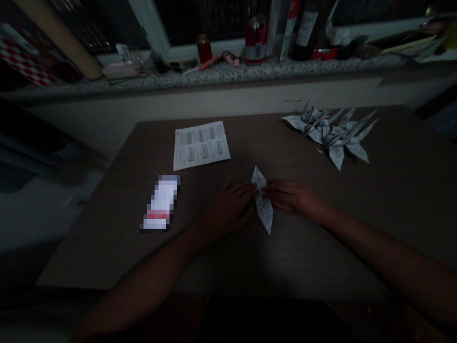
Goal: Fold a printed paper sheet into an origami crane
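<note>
A narrow, diamond-shaped folded piece of printed paper (263, 206) lies on the dark wooden table (321, 247) in front of me. My left hand (230, 207) rests on its left side, fingers stretched toward the fold and pressing on it. My right hand (293, 196) comes from the right, its fingertips pinching the paper's middle edge. Both hands touch the same paper.
A flat printed sheet (201, 145) lies farther back on the left. A phone (161, 203) lies at the left. A pile of several folded paper cranes (333, 131) sits at the back right. Behind the table a stone ledge (228, 74) holds cans, bottles and small items.
</note>
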Tool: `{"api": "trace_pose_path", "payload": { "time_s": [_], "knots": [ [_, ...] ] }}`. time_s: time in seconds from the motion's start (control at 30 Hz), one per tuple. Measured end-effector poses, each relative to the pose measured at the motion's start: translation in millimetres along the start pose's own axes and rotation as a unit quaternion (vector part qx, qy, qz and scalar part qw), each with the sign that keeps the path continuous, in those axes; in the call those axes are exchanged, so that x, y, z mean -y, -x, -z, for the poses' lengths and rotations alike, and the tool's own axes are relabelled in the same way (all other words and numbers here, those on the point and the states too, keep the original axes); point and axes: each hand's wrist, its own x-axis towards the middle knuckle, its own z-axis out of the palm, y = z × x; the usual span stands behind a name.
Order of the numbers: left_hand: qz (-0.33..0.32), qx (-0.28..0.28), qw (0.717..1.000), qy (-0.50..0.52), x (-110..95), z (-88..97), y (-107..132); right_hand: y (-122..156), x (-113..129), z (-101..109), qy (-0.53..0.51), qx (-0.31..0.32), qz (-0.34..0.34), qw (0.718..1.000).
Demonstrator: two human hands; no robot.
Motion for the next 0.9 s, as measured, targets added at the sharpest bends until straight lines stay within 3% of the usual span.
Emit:
{"api": "trace_pose_path", "payload": {
  "time_s": [0.53,0.73,0.9],
  "knots": [
    [-0.034,-0.072,0.995,-0.068,-1,-7.9,-13,1,4,-5,-0.118,-0.067,-0.092,0.986],
    [-0.034,-0.058,0.992,-0.108,-4,-6.7,-17,1,3,-7,-0.109,-0.047,-0.076,0.99],
    [-0.041,-0.061,0.99,-0.116,-1,-10.7,-16,1,2,-6,-0.035,-0.008,-0.05,0.998]
  ]
}}
